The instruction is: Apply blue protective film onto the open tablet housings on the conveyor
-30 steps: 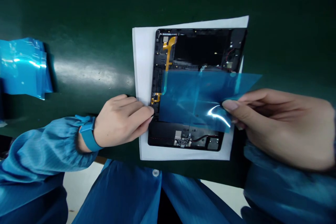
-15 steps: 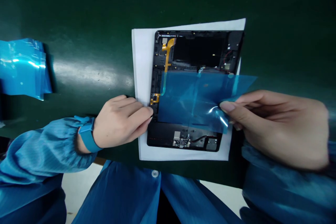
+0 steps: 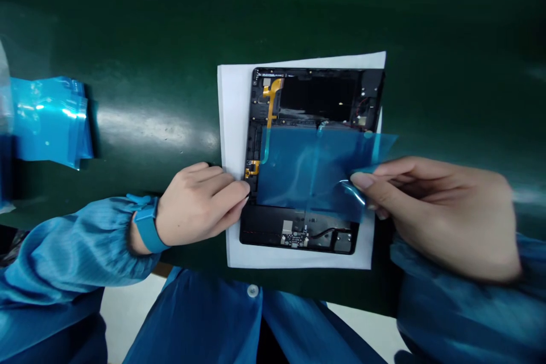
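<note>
Head view: right hand pinches blue film; left hand steadies tablet frame.

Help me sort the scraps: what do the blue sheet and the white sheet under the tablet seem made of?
Blue sheet: thin plastic film, glossy and translucent; the tablet shows through it and a glint sits by the thumb of the right hand. White sheet: probably paper, matte, flat, no shine.

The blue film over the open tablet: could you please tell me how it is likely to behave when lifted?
Probably floppy: the blue film curls and glints where the right hand pinches its edge. Likely very light, since a fingertip pinch holds it over the tablet. It may crease easily, being thin enough to see through.
</note>
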`<state>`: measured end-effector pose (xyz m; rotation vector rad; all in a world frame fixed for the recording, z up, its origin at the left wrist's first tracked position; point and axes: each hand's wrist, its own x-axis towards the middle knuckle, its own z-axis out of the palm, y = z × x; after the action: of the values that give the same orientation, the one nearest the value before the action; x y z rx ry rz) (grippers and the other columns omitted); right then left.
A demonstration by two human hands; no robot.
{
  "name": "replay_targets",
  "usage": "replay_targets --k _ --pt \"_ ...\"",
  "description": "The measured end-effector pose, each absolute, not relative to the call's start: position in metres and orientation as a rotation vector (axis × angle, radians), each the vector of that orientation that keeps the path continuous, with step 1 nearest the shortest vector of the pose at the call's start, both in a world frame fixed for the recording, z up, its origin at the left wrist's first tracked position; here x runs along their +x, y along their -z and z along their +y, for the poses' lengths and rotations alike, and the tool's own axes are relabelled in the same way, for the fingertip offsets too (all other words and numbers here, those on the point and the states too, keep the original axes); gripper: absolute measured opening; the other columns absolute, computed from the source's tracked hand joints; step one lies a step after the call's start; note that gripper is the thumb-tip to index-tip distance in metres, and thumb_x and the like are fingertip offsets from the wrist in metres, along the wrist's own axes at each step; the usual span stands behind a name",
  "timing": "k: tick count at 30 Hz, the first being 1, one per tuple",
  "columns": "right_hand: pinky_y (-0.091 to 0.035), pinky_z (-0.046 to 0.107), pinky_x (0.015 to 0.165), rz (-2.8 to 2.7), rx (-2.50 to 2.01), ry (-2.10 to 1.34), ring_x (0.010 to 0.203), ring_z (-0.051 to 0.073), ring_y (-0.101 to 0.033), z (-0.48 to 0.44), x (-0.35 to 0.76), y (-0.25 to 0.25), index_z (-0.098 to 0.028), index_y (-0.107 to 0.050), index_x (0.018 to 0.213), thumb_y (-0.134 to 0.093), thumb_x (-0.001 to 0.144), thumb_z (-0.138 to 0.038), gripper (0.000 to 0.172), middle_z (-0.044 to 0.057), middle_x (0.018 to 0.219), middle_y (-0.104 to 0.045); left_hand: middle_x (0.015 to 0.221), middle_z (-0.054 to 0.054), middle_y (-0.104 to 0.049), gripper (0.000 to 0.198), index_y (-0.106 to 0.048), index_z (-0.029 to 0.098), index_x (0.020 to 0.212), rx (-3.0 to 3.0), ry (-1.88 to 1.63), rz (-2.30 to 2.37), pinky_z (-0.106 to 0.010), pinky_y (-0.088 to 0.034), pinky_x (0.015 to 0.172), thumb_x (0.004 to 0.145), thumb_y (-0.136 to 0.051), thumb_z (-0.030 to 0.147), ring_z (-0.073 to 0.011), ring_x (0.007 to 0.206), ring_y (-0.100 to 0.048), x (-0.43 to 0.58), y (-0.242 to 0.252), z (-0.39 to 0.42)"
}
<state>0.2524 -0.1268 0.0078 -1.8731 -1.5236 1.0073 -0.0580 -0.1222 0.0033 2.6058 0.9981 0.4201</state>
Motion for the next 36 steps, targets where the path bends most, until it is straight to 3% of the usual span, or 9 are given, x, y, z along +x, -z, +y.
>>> replay_targets --k 12,36 --pt "-0.048 0.02 0.041 -1.554 -1.87 -1.019 0.037 0.01 -0.055 -0.122 0.2504 -0.011 -0.023 -0.077 0.072 -0.084 0.073 -0.042 0.021 -0.001 0.051 -0.066 0.075 -0.001 -0.07 0.008 -0.061 0.017 0.095 2.643 -0.429 0.977 -0.031 -0.042 0.056 0.102 -0.056 0.018 -0.0155 0.066 -0.062 -0.0581 -0.004 -0.122" --pt "-0.049 0.024 0.037 -1.572 -1.832 -1.085 0.035 0.014 -0.056 -0.1204 0.2491 -0.0116 -0.022 -0.073 0.071 -0.083 0.075 -0.042 0.023 -0.002 0.049 -0.065 0.076 -0.001 -0.071 0.012 -0.063 0.018 0.094 2.625 -0.438 0.988 -0.03 -0.042 0.058 0.103 -0.054 0.02 -0.0147 0.066 -0.064 -0.0578 -0.0049 -0.121"
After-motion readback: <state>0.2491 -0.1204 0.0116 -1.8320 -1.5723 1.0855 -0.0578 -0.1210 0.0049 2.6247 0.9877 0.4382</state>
